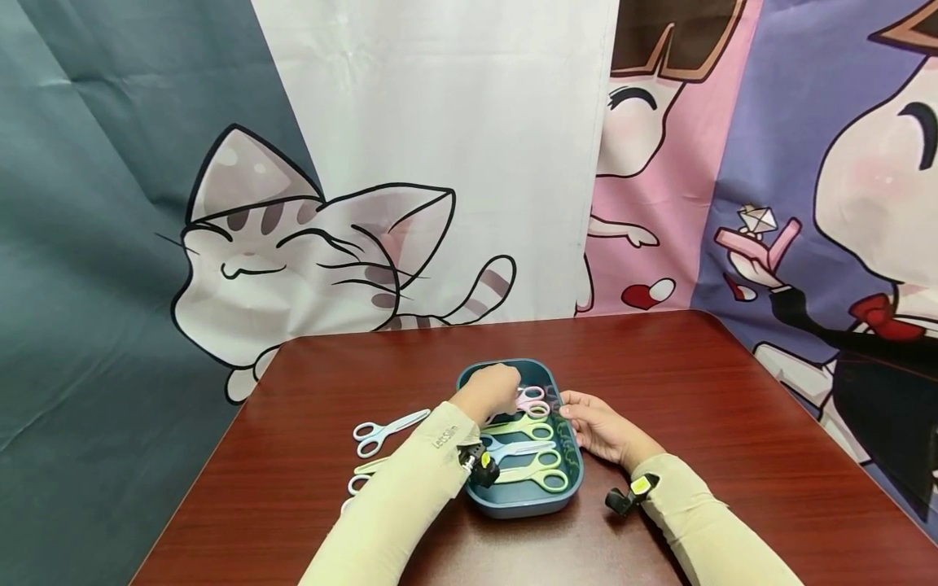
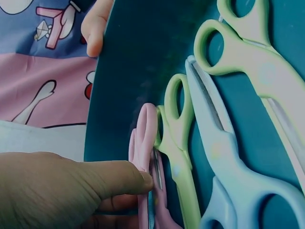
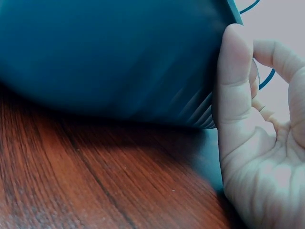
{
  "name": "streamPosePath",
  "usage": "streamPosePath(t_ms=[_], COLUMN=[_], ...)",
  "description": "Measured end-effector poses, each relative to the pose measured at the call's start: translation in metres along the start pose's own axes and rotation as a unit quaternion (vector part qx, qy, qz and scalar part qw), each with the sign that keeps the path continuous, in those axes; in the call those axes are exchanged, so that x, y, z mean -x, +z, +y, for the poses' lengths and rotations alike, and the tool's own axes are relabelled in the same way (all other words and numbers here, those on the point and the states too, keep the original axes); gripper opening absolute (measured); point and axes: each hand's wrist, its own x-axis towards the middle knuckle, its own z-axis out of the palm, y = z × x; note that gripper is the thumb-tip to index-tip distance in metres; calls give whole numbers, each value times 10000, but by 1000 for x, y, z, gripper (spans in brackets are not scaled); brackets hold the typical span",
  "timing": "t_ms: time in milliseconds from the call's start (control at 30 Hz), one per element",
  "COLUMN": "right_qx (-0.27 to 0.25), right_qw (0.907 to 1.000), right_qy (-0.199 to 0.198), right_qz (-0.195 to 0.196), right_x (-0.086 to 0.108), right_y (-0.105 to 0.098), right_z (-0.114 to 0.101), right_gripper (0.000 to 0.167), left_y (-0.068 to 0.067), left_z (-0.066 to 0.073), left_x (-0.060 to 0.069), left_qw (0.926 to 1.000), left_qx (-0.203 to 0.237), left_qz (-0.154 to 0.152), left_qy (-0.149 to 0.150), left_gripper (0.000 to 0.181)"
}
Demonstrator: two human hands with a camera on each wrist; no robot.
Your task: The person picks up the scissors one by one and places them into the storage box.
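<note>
A blue-grey tray holds several pairs of small scissors. My left hand reaches into its far part. In the left wrist view, the thumb and fingers of that hand pinch pink scissors, handles upward. Beside them lie green scissors, then light blue scissors and more green scissors. On the tray's right side, my right hand touches the outer wall near the rim. Its thumb lies extended against that wall in the right wrist view.
Light blue scissors lie on the brown table, left of the tray. Nearer to me, other scissors are partly covered by the left sleeve. A cartoon-printed cloth hangs behind the table.
</note>
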Motion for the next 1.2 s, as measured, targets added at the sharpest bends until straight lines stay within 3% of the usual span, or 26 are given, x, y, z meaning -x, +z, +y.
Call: streamPosePath(t_ms=[433, 600, 733, 867, 967, 1100, 1200], right_qx=[16, -25, -10, -18, -40, -35, -59], right_qw=[10000, 10000, 10000, 10000, 9999, 9999, 9999], right_qy=[10, 16, 11, -19, -32, -1, -7], right_qz=[-16, -21, -19, -87, -162, -123, -96], right_x=[1, 1, 1, 2, 1, 1, 0], right_y=[-1, 0, -1, -3, -4, -2, -1], right_z=[-1, -1, 0, 2, 2, 1, 0], right_gripper=[15, 15, 17, 19, 20, 20, 22], left_y=[7, 7, 2, -13, -27, -36, -35], left_z=[-1, -2, -6, -16, -29, -52, -72], left_x=[-3, -2, 3, 18, 39, 72, 94], left_qw=[9998, 9997, 9997, 9978, 9927, 9776, 9646], left_qx=[-30, -124, -144, 162, 679, 1354, 1655], left_qz=[-7, -3, 172, 638, 999, 1608, 2048], left_qy=[-181, -190, -129, -70, 5, 38, -116], left_gripper=[40, 32, 14, 25, 27, 23, 22])
